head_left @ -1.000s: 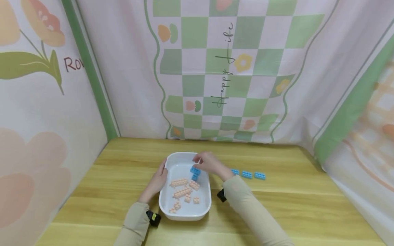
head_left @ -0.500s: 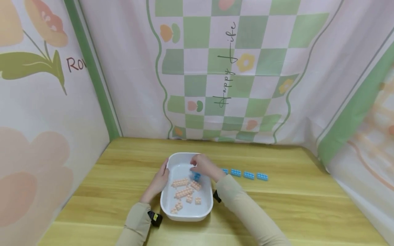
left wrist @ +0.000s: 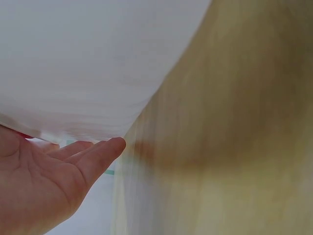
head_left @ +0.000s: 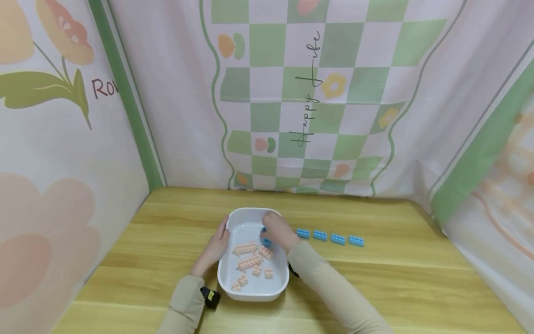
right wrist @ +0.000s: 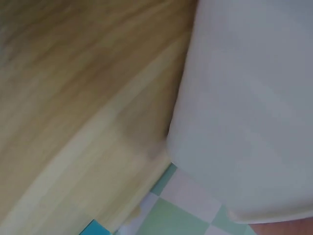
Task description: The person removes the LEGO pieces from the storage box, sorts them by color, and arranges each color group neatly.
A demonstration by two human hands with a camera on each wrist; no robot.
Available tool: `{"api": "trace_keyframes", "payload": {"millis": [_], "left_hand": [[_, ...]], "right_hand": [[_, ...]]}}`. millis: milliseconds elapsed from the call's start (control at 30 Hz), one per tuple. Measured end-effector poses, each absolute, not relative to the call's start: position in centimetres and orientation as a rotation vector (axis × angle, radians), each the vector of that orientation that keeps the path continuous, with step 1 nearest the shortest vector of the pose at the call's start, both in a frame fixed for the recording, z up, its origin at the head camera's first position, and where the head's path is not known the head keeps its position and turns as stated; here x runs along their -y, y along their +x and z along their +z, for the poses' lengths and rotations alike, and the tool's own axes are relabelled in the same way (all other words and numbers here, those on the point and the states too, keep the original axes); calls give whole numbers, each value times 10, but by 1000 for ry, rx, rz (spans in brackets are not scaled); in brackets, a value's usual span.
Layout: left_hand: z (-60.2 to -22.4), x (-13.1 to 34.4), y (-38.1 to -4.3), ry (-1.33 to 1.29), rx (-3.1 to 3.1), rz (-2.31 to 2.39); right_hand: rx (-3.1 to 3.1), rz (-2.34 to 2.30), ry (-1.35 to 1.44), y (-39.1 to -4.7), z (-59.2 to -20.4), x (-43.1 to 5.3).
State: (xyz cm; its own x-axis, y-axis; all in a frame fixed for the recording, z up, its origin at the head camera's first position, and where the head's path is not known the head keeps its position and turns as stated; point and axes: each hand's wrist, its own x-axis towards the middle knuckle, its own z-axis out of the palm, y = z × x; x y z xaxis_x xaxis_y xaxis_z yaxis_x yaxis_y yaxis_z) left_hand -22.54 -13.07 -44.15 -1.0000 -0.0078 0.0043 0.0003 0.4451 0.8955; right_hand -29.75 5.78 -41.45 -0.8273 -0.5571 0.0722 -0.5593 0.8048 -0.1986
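A white plastic bin (head_left: pixel 253 295) stands on the table with several peach building bricks (head_left: pixel 249 262) loose inside. My left hand (head_left: pixel 216 244) holds its left side, thumb at the rim; in the left wrist view the fingers of this left hand (left wrist: pixel 63 178) lie along the outer wall. My right hand (head_left: pixel 280 231) reaches over the right rim and pinches a blue building brick (head_left: pixel 263 229). Another bit of blue (head_left: pixel 266 241) shows just below the fingers, partly covered. The right wrist view catches mostly the outer wall of the bin (right wrist: pixel 244 107), with the fingers out of sight.
Several blue bricks (head_left: pixel 320 235) lie in a spaced row on the wooden table (head_left: pixel 375 278), right of the bin. Printed curtains (head_left: pixel 308 111) hang behind the table and at both sides. A black wrist camera (head_left: pixel 210 297) sits beside the left sleeve.
My right hand has gone lower into the bin, its fingers closing on a blue brick that is now tipped up. My left hand keeps its place on the rim. The view shifted slightly.
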Motion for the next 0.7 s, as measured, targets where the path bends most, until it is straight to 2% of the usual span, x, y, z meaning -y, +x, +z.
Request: {"api": "trace_keyframes", "payload": {"millis": [700], "left_hand": [[-443,130,-227,18,2647,-1650]], "right_hand": [[2854,56,1038,-295,-418,-59]]}}
